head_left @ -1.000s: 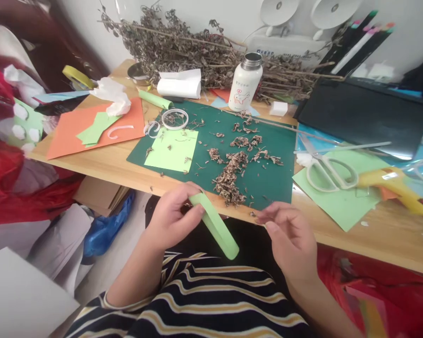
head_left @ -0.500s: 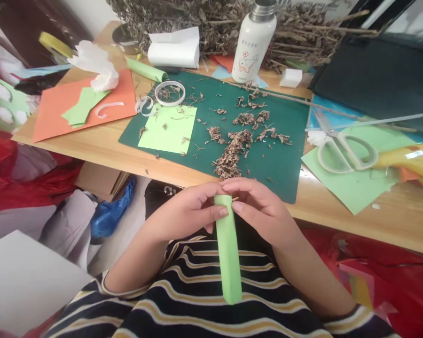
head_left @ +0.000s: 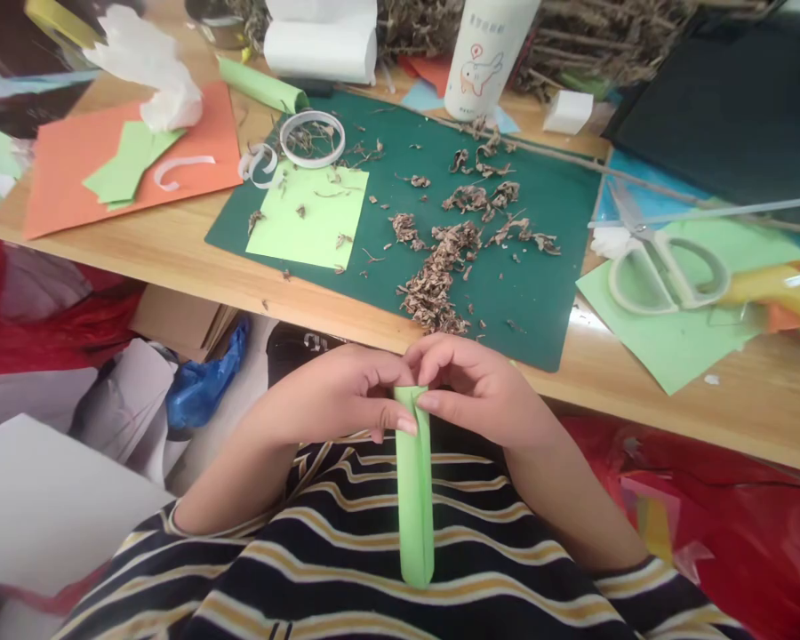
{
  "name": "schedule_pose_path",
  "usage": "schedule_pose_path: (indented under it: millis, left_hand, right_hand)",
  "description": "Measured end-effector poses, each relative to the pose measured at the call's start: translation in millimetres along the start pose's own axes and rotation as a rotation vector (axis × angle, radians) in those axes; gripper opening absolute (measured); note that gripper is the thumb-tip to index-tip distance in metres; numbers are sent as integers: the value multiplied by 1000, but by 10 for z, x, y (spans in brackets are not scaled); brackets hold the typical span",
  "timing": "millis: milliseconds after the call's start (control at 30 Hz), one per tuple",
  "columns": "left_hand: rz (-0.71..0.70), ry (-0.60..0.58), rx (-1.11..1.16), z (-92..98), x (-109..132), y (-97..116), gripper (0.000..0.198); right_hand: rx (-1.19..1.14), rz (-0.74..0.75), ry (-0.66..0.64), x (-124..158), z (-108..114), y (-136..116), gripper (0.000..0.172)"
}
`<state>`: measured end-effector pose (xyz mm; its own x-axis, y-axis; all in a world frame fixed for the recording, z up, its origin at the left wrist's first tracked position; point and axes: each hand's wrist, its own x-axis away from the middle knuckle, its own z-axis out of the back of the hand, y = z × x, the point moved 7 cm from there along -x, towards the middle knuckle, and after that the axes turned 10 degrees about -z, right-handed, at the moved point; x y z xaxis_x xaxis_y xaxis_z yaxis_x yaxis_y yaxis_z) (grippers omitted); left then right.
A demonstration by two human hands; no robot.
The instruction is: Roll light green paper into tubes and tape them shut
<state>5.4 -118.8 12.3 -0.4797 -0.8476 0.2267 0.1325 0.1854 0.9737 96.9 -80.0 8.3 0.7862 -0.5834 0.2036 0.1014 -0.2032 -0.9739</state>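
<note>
A long green paper tube (head_left: 413, 498), with a seam down its side, hangs upright before my striped shirt, just off the table's front edge. My left hand (head_left: 353, 396) pinches the tube's upper part, thumb on the near side and fingers behind. My right hand (head_left: 473, 387) grips the top rim with thumb and fingertips, beside the seam. Whether anything is inside the tube cannot be seen. Right behind my hands, a heap of crumbled dried leaves (head_left: 440, 280) lies on the dark green cutting mat (head_left: 526, 311).
A light green paper square (head_left: 307, 218) and a tape roll (head_left: 312, 140) lie on the mat's left. Scissors (head_left: 667, 271) and a yellow glue gun (head_left: 780, 289) rest at right. A white bottle (head_left: 486, 62) stands behind. Orange paper (head_left: 133, 178) lies at left.
The tube has turned in my fingers, so its seam now faces me, and it hangs straighter. My right fingers have shifted on the rim. The view has tilted down slightly.
</note>
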Motion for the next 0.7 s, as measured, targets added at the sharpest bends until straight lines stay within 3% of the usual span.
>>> schedule_pose_path:
  millis: [167,433,700]
  left_hand:
    - [-18,-2,-36,5,51,20,16]
    - [-57,76,-82,-4,96,2,25]
    - [-89,109,-55,7,80,-15,28]
  right_hand:
    - [4,-11,-31,-33,-52,-9,12]
    - [143,20,39,23,-69,23,10]
    - [269,240,41,24,-12,-127,10]
